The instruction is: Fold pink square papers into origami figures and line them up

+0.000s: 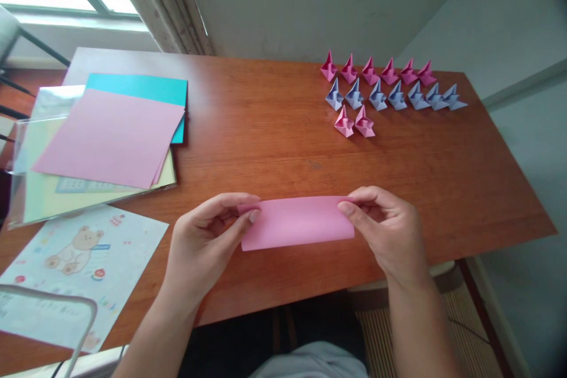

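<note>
A sheet of pink origami paper (299, 223), folded over into a long rectangle, is held up between my two hands just above the table near its front edge. My left hand (212, 236) pinches its upper left corner between thumb and fingers. On the other side, my right hand (385, 227) grips the upper right corner the same way, thumb in front. Beyond the paper stand folded paper figures in rows: dark pink ones (371, 71) at the back, pale blue ones (378, 95) in the middle, and two light pink ones (344, 123) in front.
Pink square sheets (110, 136) lie on turquoise paper (146, 87) and a clear plastic sleeve (35, 201) at the left. A bear-printed sheet (115, 242) rests nearer, with a grey curved bar (91, 313) over it. The wooden table (252, 124) meets a wall behind.
</note>
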`<state>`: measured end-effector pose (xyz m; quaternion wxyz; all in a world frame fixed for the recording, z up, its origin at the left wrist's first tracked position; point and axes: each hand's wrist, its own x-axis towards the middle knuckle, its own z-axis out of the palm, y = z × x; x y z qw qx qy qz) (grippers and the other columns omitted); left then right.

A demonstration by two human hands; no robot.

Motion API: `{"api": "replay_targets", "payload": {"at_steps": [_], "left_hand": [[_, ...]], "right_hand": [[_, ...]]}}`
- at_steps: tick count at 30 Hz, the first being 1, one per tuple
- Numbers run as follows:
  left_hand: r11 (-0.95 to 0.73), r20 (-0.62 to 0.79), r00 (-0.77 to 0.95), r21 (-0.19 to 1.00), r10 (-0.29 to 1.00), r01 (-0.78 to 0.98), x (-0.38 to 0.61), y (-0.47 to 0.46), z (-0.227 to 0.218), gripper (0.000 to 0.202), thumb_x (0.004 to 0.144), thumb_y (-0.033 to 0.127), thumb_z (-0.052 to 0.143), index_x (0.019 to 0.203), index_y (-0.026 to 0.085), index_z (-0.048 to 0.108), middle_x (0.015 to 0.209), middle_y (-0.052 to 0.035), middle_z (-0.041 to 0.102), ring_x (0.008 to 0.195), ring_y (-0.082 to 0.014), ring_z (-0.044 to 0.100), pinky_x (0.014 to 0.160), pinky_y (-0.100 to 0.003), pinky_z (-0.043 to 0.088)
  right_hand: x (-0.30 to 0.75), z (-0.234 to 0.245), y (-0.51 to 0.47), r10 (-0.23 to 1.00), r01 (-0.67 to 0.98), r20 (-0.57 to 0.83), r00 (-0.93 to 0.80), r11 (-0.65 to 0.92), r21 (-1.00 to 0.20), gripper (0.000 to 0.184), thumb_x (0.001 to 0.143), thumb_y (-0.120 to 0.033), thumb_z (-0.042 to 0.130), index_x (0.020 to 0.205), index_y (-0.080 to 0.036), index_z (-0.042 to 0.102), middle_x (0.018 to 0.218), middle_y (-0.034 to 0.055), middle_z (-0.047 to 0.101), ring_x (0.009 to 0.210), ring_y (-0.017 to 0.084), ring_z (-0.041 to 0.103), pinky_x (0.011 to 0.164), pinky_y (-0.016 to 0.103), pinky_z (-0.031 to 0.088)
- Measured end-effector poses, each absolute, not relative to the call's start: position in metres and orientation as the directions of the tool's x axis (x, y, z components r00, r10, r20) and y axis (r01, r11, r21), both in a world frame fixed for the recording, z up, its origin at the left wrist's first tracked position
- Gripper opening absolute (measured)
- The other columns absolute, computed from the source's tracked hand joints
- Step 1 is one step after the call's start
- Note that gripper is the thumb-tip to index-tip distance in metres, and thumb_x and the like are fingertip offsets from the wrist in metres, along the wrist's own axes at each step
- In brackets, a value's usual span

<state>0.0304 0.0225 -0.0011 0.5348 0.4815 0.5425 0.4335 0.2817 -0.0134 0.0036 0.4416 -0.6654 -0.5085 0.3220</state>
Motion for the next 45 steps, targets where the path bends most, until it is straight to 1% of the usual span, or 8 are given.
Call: {"api": "replay_targets", "payload": {"at_steps": [14,21,25,29,32,36,39,45], "left_hand": [[0.153,-0.156,0.036,0.984,0.987,0.090,0.030,0.023,-0.002,0.018,0.075,0.027,0.086,0.091,0.024,0.079,0.089,-0.0020,0.078,0.079,-0.0150,0.071,0.066,-0.019,0.058],[0.193,-0.199,0.042,0.974,0.979,0.120,0.029,0.025,-0.002,0.025,0.074,0.034,0.086,0.094,0.020,0.078,0.088,-0.0057,0.079,0.079,-0.0200,0.074,0.067,-0.025,0.061],[0.175,-0.185,0.042,0.967,0.982,0.186,0.023,0.027,-0.004,0.017,0.076,0.033,0.084,0.084,0.019,0.077,0.080,-0.0042,0.078,0.071,-0.0177,0.072,0.061,-0.023,0.058],[0.126,-0.151,0.070,0.951,0.986,0.281,0.017,0.027,-0.007,0.013,0.082,0.033,0.078,0.084,0.020,0.075,0.079,-0.0022,0.076,0.068,-0.0166,0.071,0.059,-0.023,0.055],[-0.007,-0.047,0.096,0.865,0.994,0.502,0.017,0.028,-0.008,0.010,0.088,0.031,0.070,0.085,0.022,0.073,0.081,-0.0012,0.075,0.070,-0.0167,0.068,0.065,-0.027,0.053],[-0.193,0.088,0.177,0.627,0.980,0.755,0.021,0.031,-0.007,0.011,0.091,0.026,0.061,0.086,0.023,0.071,0.095,-0.0034,0.074,0.089,-0.0227,0.067,0.081,-0.037,0.048],[-0.232,0.095,0.213,0.506,0.972,0.831,0.024,0.033,-0.007,0.013,0.091,0.024,0.060,0.084,0.024,0.071,0.101,-0.0049,0.071,0.097,-0.0260,0.064,0.087,-0.041,0.043],[-0.204,0.012,0.216,0.385,0.976,0.900,0.025,0.035,-0.004,0.015,0.092,0.024,0.058,0.087,0.025,0.072,0.106,-0.0059,0.066,0.100,-0.0271,0.060,0.081,-0.041,0.040]], "right_hand": [[0.282,0.006,-0.013,0.971,0.367,0.006,0.240,-0.085,-0.927,0.015,0.083,-0.038,0.078,0.081,-0.024,0.073,0.076,0.0003,0.072,0.068,0.016,0.065,0.061,0.026,0.053],[0.285,0.003,-0.011,0.982,0.421,-0.002,0.187,-0.082,-0.903,0.017,0.086,-0.039,0.074,0.080,-0.023,0.071,0.075,0.0007,0.070,0.070,0.017,0.063,0.064,0.027,0.051],[0.288,0.000,-0.003,0.996,0.491,-0.031,0.088,-0.070,-0.868,0.016,0.088,-0.037,0.072,0.080,-0.023,0.070,0.078,0.0011,0.071,0.074,0.018,0.064,0.067,0.030,0.050],[0.287,-0.005,0.010,0.999,0.575,-0.049,0.008,-0.044,-0.817,0.011,0.089,-0.033,0.070,0.084,-0.023,0.070,0.083,0.0007,0.072,0.078,0.019,0.066,0.070,0.031,0.049],[0.284,-0.010,0.017,0.999,0.625,-0.021,-0.026,0.000,-0.781,0.007,0.090,-0.027,0.068,0.084,-0.024,0.070,0.083,0.0002,0.071,0.076,0.018,0.064,0.070,0.031,0.048],[0.277,-0.017,0.022,0.995,0.718,0.064,-0.082,0.104,-0.688,0.011,0.089,-0.023,0.068,0.079,-0.024,0.067,0.079,0.0007,0.070,0.078,0.020,0.060,0.072,0.034,0.046],[0.274,-0.020,0.023,0.989,0.763,0.096,-0.113,0.148,-0.629,0.014,0.089,-0.022,0.068,0.076,-0.023,0.064,0.078,0.0013,0.069,0.080,0.021,0.058,0.074,0.035,0.045],[0.274,-0.022,0.023,0.988,0.817,0.070,-0.135,0.151,-0.557,0.016,0.090,-0.022,0.068,0.076,-0.023,0.060,0.076,0.0007,0.066,0.077,0.021,0.056,0.072,0.035,0.043]]}}
